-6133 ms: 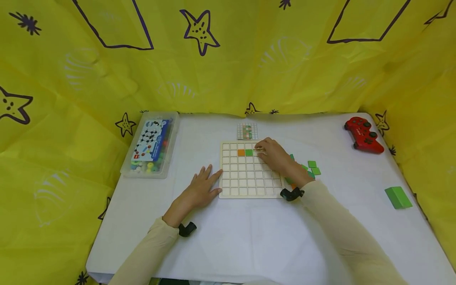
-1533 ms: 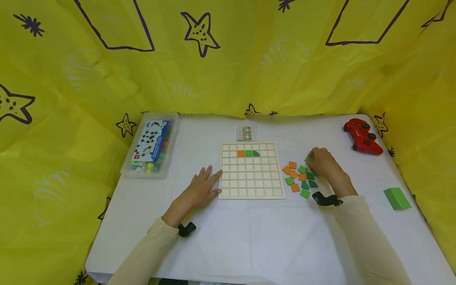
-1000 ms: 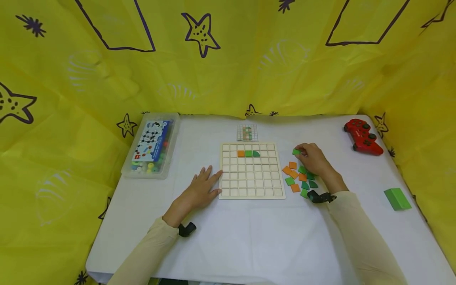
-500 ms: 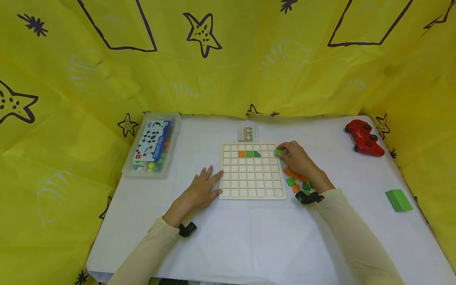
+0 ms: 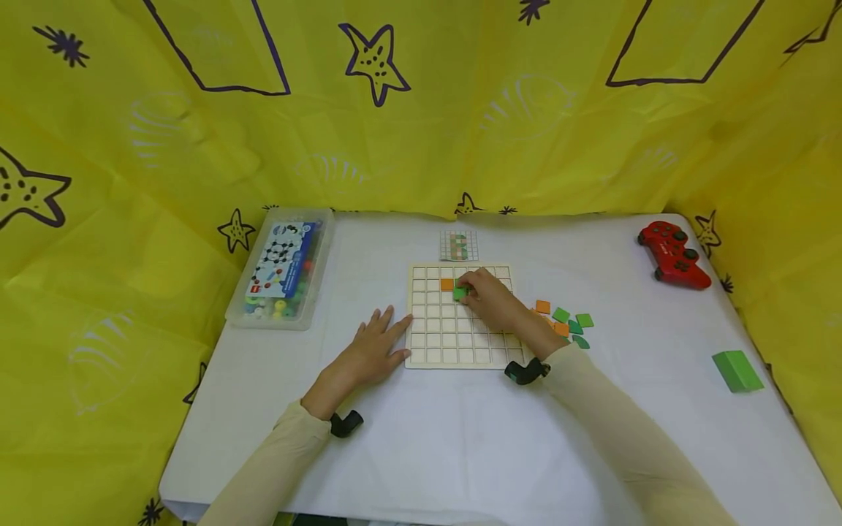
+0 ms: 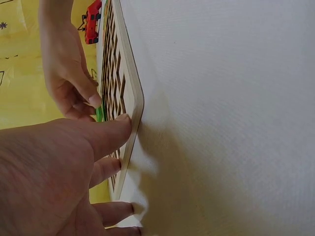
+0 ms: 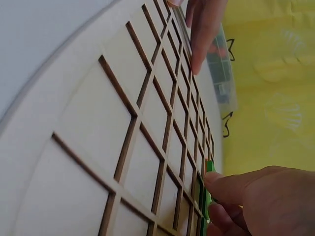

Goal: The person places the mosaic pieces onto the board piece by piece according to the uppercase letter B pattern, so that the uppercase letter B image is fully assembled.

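My right hand (image 5: 490, 298) is over the upper middle of a pale wooden grid board (image 5: 434, 343), pinching a light green square tile (image 5: 459, 294) between thumb and fingers. In the right wrist view, that tile (image 7: 209, 168) is tipped up close above the grid. An orange square tile (image 5: 446, 284) sits in a cell of the second row; the tiles to its right are mostly covered by the hand. My left hand (image 5: 375, 351) lies with spread fingers on the table, thumb (image 6: 118, 128) and fingertips touching the board's left edge.
Loose orange and green tiles (image 5: 584, 320) lie right of the board, partly behind my right forearm. A small printed pattern card (image 5: 458, 246) is beyond the board. A clear plastic box (image 5: 279, 267) stands left, a red game controller (image 5: 674, 254) and green block (image 5: 737, 370) right.
A dark green quarter-round tile went into the second row. My right hand then took a light green square tile from the loose ones and carried it left over the board. My left hand stayed put.
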Motion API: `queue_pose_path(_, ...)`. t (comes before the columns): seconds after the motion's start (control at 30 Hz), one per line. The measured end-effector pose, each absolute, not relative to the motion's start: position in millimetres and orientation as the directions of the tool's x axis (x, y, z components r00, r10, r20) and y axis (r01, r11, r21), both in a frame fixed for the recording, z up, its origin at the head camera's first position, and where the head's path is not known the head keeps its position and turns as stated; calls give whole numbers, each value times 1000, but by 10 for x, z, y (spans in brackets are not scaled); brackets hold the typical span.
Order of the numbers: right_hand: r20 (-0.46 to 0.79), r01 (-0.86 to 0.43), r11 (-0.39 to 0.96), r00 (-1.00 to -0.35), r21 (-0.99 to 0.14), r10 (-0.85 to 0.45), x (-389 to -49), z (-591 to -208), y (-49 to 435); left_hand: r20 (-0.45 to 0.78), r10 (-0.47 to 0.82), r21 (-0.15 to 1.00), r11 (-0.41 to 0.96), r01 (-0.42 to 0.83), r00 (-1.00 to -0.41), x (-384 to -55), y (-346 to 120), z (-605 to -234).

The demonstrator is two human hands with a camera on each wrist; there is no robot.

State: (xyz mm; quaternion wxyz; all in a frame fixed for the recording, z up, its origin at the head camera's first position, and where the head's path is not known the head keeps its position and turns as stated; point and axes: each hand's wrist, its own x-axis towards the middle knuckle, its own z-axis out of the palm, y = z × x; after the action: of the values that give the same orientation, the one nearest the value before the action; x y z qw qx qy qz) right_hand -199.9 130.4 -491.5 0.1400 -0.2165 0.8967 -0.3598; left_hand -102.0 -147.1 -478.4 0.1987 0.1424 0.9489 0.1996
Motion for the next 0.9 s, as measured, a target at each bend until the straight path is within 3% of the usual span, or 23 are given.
queue_pose_path(0.33, -39, -374, 678, -859, -633, -511, -1951, -4982, 1082, -314, 361, 444, 873, 200, -878, -1031, -1488, -4799)
queue_pose_path(0.9, -24, -361, 661, -867, -658, -498, -1898, -4953, 1176, -311, 359, 434, 877, 205, -880, -1021, -1482, -4809)
